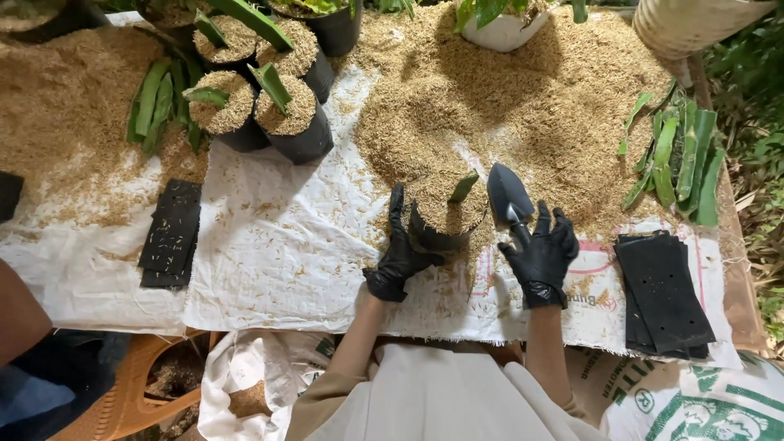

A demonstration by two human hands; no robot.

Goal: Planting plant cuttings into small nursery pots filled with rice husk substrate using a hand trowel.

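Both my hands wear black gloves. My left hand (398, 253) grips the side of a black grow bag (433, 233) filled with rice husk, with a green cutting (463, 187) standing in it. My right hand (541, 254) holds a small dark trowel (507, 194) by its handle, blade pointing up beside the bag. A big heap of rice husk (523, 106) lies right behind the bag on a white woven sheet (286, 245).
Several filled black bags with cuttings (261, 102) stand at the back left. Flat empty black bags lie in stacks at the left (170, 234) and right (663, 294). Loose green cuttings lie at the right (682, 159) and left (155, 102). A white pot (500, 31) stands at the back.
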